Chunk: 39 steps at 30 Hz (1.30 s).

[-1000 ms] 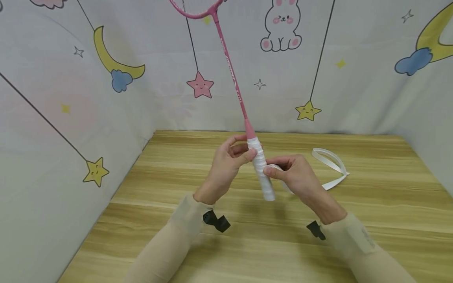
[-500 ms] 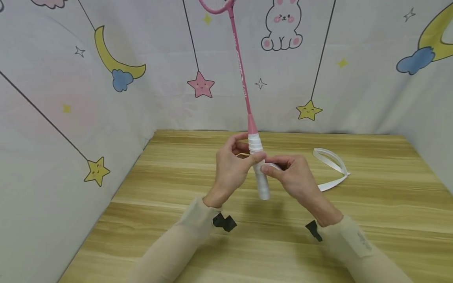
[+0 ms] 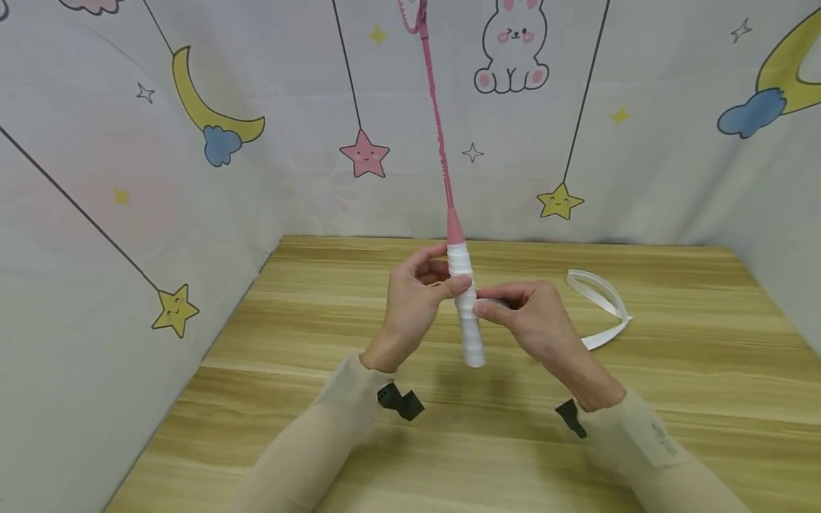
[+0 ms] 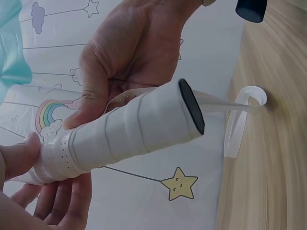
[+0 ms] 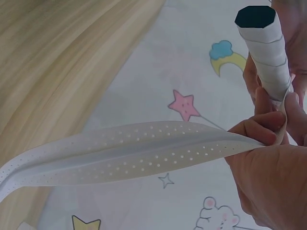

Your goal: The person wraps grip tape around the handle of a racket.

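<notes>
A pink badminton racket (image 3: 438, 128) is held up over the table, its head cut off by the top of the head view. My left hand (image 3: 413, 303) grips the upper handle, thumb in front and fingers behind. White perforated grip tape (image 4: 57, 153) wraps the upper part of the white handle (image 3: 473, 342); the dark butt end (image 4: 192, 106) faces the left wrist camera. Against the handle's right side, my right hand (image 3: 541, 320) pinches the tape between thumb and fingers. From there the loose tape strip (image 5: 158, 148), dotted with holes, trails off toward the table.
The tape's free length (image 3: 603, 292) lies looped on the wooden table (image 3: 321, 306), right of the hands. A patterned cloth backdrop (image 3: 410, 192) stands behind the table and along both sides. Each sleeve carries a black wrist device (image 3: 400, 402).
The racket has turned about its shaft, so its head now shows nearly edge-on, and it stands more upright. The left thumb has shifted on the wrapped handle. My right hand keeps pinching the tape.
</notes>
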Available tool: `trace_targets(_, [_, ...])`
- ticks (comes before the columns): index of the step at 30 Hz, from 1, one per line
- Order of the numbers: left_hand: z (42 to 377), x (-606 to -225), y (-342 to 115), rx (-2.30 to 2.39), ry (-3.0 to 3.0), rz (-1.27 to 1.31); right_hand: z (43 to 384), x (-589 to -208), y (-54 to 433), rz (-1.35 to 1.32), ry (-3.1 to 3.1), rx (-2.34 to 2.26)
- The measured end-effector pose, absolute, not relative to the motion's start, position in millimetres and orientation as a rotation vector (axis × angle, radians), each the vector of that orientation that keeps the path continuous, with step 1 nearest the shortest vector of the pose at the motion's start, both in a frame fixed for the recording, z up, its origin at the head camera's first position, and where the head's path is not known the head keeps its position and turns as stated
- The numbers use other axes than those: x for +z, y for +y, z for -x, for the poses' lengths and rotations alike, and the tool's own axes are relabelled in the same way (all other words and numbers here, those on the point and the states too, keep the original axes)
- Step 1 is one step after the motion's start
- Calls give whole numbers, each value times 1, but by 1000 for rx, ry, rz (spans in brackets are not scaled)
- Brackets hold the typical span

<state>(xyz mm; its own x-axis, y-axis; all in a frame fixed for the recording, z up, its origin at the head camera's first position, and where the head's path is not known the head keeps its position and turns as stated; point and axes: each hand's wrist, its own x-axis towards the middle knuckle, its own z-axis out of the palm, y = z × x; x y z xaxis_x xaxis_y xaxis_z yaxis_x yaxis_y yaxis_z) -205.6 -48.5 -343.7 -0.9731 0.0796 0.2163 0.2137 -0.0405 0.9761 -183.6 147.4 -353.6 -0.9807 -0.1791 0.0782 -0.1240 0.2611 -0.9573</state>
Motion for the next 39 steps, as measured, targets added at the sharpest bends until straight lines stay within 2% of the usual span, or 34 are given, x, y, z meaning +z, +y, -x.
trace_targets(11, [208,-342,-53,-2333,-2077,369,187,-352,152,252,2380,-1834])
trace_targets(27, [209,-339,-58,-2494,-2064,521,187,-353,155,370,2290,-1867])
trace_targets(39, [206,-344,-48,-1955,-2234,521,186,-358,147,328,2392,-1881])
